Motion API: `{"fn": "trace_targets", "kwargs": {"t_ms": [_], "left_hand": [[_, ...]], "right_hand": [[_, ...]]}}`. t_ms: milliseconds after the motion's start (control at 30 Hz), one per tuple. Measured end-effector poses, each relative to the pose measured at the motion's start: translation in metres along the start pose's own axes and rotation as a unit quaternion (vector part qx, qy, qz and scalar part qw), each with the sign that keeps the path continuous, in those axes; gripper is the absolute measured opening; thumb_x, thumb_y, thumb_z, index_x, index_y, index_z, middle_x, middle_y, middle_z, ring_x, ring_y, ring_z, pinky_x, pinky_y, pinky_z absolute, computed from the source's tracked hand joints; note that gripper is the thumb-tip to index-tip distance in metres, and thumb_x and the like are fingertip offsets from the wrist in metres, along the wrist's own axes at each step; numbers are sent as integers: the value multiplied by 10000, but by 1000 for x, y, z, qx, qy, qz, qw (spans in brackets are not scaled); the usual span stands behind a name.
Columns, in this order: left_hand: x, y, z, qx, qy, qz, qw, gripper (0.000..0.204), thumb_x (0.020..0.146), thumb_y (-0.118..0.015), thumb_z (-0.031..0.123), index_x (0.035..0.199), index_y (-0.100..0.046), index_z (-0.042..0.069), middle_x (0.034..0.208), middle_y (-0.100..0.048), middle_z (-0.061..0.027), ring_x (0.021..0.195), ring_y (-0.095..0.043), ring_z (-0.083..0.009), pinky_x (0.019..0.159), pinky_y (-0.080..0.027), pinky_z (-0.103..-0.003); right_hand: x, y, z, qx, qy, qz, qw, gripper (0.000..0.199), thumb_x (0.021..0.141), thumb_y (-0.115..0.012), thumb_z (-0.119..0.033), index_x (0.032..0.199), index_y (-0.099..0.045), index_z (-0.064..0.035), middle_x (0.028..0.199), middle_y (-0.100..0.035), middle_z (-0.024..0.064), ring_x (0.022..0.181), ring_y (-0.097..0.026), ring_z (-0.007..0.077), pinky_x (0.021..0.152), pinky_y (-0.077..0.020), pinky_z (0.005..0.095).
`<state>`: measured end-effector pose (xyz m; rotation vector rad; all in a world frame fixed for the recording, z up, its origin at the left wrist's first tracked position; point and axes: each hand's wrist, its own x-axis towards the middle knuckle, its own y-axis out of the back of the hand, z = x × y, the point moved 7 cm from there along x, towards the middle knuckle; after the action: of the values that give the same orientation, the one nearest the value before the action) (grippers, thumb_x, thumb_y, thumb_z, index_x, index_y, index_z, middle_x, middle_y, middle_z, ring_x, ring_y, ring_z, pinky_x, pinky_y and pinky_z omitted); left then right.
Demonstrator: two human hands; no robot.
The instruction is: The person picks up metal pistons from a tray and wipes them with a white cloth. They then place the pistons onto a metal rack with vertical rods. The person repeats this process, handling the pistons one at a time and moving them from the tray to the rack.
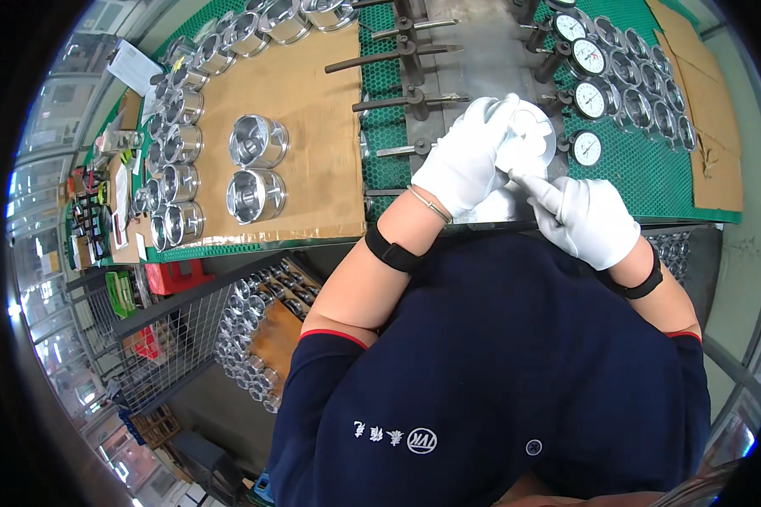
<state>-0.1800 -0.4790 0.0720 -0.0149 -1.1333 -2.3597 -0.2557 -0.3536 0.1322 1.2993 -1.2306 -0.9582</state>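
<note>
A shiny metal piston [534, 139] is held over the steel plate, its pale round face catching the light. My left hand [467, 159], in a white glove, grips it from the left, with fingers over its far edge. My right hand [588, 221], also gloved, comes in from the lower right. Its fingers are bent, and the tips meet the piston's near edge; what lies under them is hidden. Right beside the piston stands a round dial gauge [586, 148], one of several in a row.
Metal rods in clamps [416, 101] stand left of my hands. Two pistons [256, 196] sit on cardboard [321, 144], with more rowed along its edges. Further pistons [637, 108] stand right of the gauges on a green mat [651, 182]. Below left is a wire cart [173, 338] beside more pistons.
</note>
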Motion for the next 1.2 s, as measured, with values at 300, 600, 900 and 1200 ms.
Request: {"fn": "trace_targets", "kwargs": {"t_ms": [300, 600, 900, 1200], "left_hand": [[0, 0, -1, -2, 2, -13, 1000, 1010, 731, -849, 130, 1580, -307, 59, 1396, -477, -273, 1262, -543, -438, 1038, -515, -450], [0, -1, -1, 2, -9, 0, 1000, 952, 761, -834, 163, 1565, -334, 67, 1403, -477, -251, 1238, -568, -422, 1011, -529, -447], [-11, 58, 70, -120, -82, 74, 987, 753, 680, -874, 228, 1348, -533, 153, 1304, -586, -138, 1067, -650, -402, 894, -562, -464], [6, 101, 124, -111, -184, 104, 971, 796, 703, -878, 154, 1408, -514, 80, 1362, -592, -208, 1111, -671, -404, 919, -568, -427]], "right_hand": [[7, -2, 0, 6, 1, 1, 1000, 459, 900, -672, -198, 1355, -618, -217, 656, -590, 99, 535, -613, 287, 480, -491, 419], [12, -10, -5, 19, -17, -43, 999, 467, 906, -667, -210, 1366, -587, -184, 673, -631, 116, 551, -643, 308, 501, -510, 429], [-9, 32, 35, 293, -125, 74, 945, 938, 816, -844, -349, 1559, -343, -70, 1325, -615, 188, 1181, -656, 322, 1008, -536, 390], [-17, 67, 23, 600, -89, 214, 766, 580, 1047, -542, -169, 1573, -311, -86, 1571, -421, 125, 1399, -485, 260, 1178, -422, 429]]}}
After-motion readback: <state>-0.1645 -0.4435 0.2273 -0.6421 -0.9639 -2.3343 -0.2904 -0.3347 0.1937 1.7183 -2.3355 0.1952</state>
